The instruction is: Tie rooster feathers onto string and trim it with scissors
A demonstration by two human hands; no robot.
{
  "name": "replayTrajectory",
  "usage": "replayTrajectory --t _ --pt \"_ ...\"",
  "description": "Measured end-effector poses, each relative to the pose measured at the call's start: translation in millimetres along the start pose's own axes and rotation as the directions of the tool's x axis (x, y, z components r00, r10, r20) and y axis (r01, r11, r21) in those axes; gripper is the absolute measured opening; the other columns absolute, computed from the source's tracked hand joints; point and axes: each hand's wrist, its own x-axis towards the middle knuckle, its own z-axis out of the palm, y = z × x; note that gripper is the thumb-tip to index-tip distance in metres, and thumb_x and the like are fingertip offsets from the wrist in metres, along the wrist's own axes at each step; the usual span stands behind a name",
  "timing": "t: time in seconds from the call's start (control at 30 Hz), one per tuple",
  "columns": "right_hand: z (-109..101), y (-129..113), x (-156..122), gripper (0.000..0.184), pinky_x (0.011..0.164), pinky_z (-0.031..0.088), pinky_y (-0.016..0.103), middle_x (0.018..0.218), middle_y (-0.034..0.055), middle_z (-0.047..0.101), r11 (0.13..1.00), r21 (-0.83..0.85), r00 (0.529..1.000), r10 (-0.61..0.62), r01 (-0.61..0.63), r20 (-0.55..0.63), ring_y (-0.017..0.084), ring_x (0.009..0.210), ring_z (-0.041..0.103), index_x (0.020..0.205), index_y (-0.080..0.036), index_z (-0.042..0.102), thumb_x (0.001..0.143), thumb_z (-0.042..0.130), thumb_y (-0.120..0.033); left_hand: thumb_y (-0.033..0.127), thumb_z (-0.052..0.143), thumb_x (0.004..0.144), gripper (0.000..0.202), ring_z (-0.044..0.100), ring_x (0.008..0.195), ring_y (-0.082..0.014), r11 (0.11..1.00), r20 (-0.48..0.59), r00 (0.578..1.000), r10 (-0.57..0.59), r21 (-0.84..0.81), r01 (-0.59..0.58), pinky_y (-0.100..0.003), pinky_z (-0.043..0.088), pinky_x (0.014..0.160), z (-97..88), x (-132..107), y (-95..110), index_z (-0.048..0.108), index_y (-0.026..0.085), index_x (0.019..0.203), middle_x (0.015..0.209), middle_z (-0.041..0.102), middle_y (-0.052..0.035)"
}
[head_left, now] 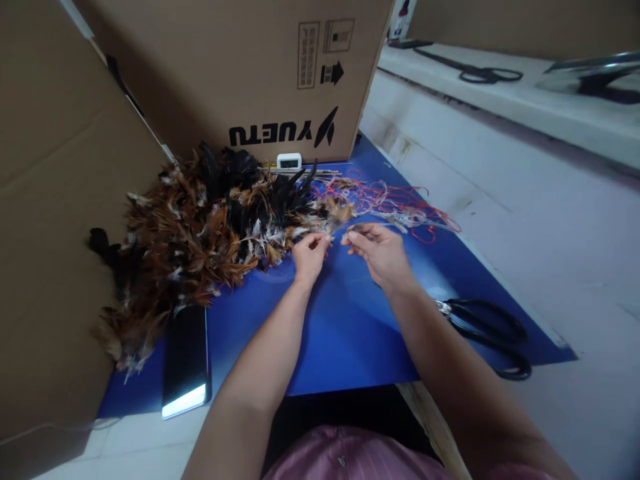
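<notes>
My left hand (311, 257) is closed in a pinch over the blue tabletop, at the right end of a feather pile. Whatever its fingertips grip is too small to make out. Close by on the right, my right hand (379, 252) is pinched too, with something thin and greyish at the fingers that I cannot identify. A narrow gap separates the two sets of fingertips. Brown, black and white feathers (200, 230) lie heaped to the left, and a light brown tuft (339, 210) sits just beyond my hands. Red and white strings (385, 197) are tangled behind my right hand.
Black-handled scissors (483, 327) lie by my right forearm. A phone (186, 360) rests at the front left, partly under feathers. Thin sticks (320, 173) and a small white digital display (289, 161) stand before a large cardboard box (240, 73). More scissors (490, 75) lie on the ledge.
</notes>
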Motion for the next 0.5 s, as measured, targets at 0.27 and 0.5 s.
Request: replayTrajectory --t 0.27,0.5 --pt "-1.7 27.8 6.8 0.026 0.054 0.052 0.028 0.07 0.0004 0.07 0.989 -0.092 0.978 -0.131 0.117 -0.16 0.017 0.066 0.068 0.082 -0.019 0.068 0.063 0.079 -0.034 0.031 0.066 0.079 0.016 0.048 0.047 -0.0078 0.997 0.08 0.997 -0.017 0.072 0.011 -0.022 0.041 0.054 1.4 -2.8 0.3 0.071 0.016 0.076 0.059 0.063 0.0019" --pt "-6.9 30.9 7.2 0.02 0.055 0.052 0.028 0.069 -0.0005 0.069 0.986 -0.125 0.983 -0.128 0.111 -0.134 0.016 0.064 0.065 0.08 -0.02 0.069 0.064 0.077 -0.03 0.027 0.067 0.08 0.013 0.049 0.046 -0.0074 0.994 0.102 0.994 -0.027 0.112 0.015 -0.022 0.041 0.053 1.9 -5.5 4.6 0.072 0.016 0.076 0.059 0.063 0.0019"
